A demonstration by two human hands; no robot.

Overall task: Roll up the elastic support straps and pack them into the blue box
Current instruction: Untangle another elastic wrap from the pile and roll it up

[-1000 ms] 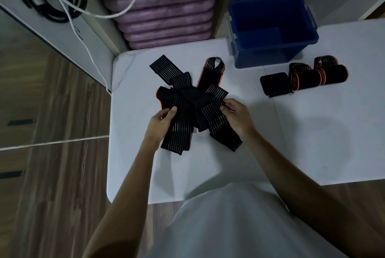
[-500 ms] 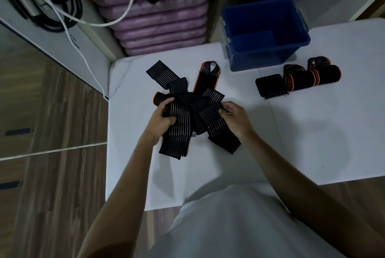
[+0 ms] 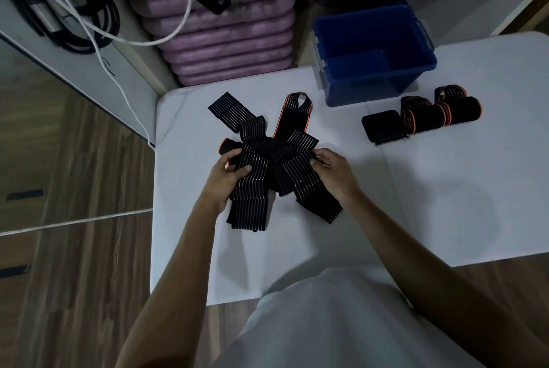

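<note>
My left hand [image 3: 226,177] grips the left side of the pile of loose straps [image 3: 267,159], fingers curled over a black roll with an orange edge and the ribbed band beside it. My right hand [image 3: 334,173] pinches the right edge of the same pile, thumb and fingertips closed on a ribbed band. The pile lies on the white table [image 3: 445,204], in its left half, with black bands fanning out in several directions; 1 orange-edged band with a loop at its end points to the far side.

To the right, well apart from the pile, I see 3 rolled straps [image 3: 421,118] lying side by side, touching, just near of the blue box [image 3: 371,91]. The box stands at the far edge of the table, open; what lies inside I cannot tell.

Beyond the table on the far left is a stack of purple pads [image 3: 225,40], with black cords [image 3: 98,10] and a white cable [image 3: 89,28] further left. Wooden floor [image 3: 74,189] runs along the left.
</note>
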